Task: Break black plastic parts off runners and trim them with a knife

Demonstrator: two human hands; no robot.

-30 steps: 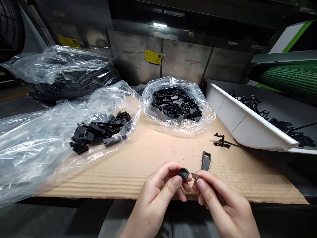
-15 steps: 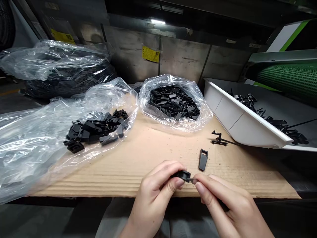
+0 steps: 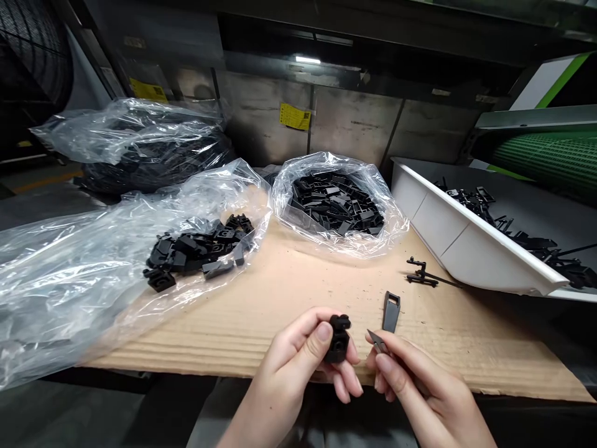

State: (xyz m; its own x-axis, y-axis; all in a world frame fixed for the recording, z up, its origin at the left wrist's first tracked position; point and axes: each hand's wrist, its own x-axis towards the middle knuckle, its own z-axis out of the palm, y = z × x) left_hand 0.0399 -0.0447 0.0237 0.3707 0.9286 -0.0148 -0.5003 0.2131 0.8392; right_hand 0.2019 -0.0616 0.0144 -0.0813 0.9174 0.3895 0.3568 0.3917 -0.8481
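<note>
My left hand (image 3: 303, 354) is closed on a small black plastic part (image 3: 338, 339), pinched between thumb and fingers with its recessed side showing. To its right, my right hand (image 3: 415, 379) grips a small pointed knife blade (image 3: 377, 341), its tip aimed up and left. A gap separates the blade from the part. Whether the blade has a handle is hidden by my fingers. Just beyond my right hand, a flat tapered black piece (image 3: 391, 311) with a rectangular slot lies on the cardboard (image 3: 298, 280).
A clear bag (image 3: 401, 230) of black pieces stands at the back. Another plastic sheet or bag (image 3: 84, 249) on the left bears a pile of black parts (image 3: 196, 252). On the right are a white tray (image 3: 471, 230) and a thin black sprue (image 3: 422, 274).
The blade has come away from the black part. My left hand has turned the part so its recessed side shows, and its lower fingers have spread. The whole view has shifted slightly.
</note>
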